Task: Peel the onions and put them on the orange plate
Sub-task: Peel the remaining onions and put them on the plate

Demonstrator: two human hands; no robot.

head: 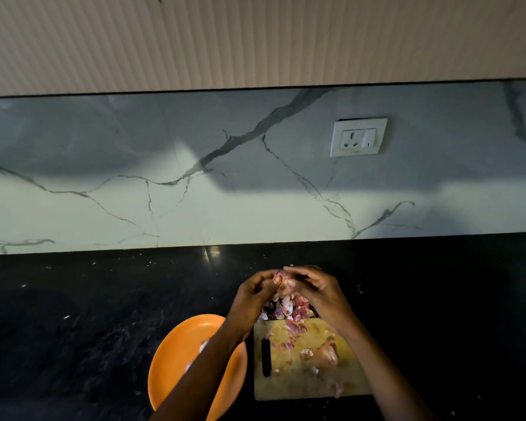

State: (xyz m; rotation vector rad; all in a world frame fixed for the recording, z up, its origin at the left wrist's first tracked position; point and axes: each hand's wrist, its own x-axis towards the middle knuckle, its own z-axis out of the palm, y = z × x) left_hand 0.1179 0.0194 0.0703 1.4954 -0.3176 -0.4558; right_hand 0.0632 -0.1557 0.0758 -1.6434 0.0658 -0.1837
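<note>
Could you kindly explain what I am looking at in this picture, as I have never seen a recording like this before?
There is no machine here: a person wears a camera on the head, looking down at their own hands. The left hand and right hand together hold a small pinkish onion above a black stone counter. Below lie a round orange plate, partly under the left forearm, and a pale wooden cutting board strewn with pink onion skins. Behind is a marble wall with a white socket.

Two bare forearms enter from the 6 o'clock edge. The left hand [252, 299] and right hand [319, 294] wear no gloves, rings, watch or bracelet; no sleeve reaches either visible forearm.
</note>
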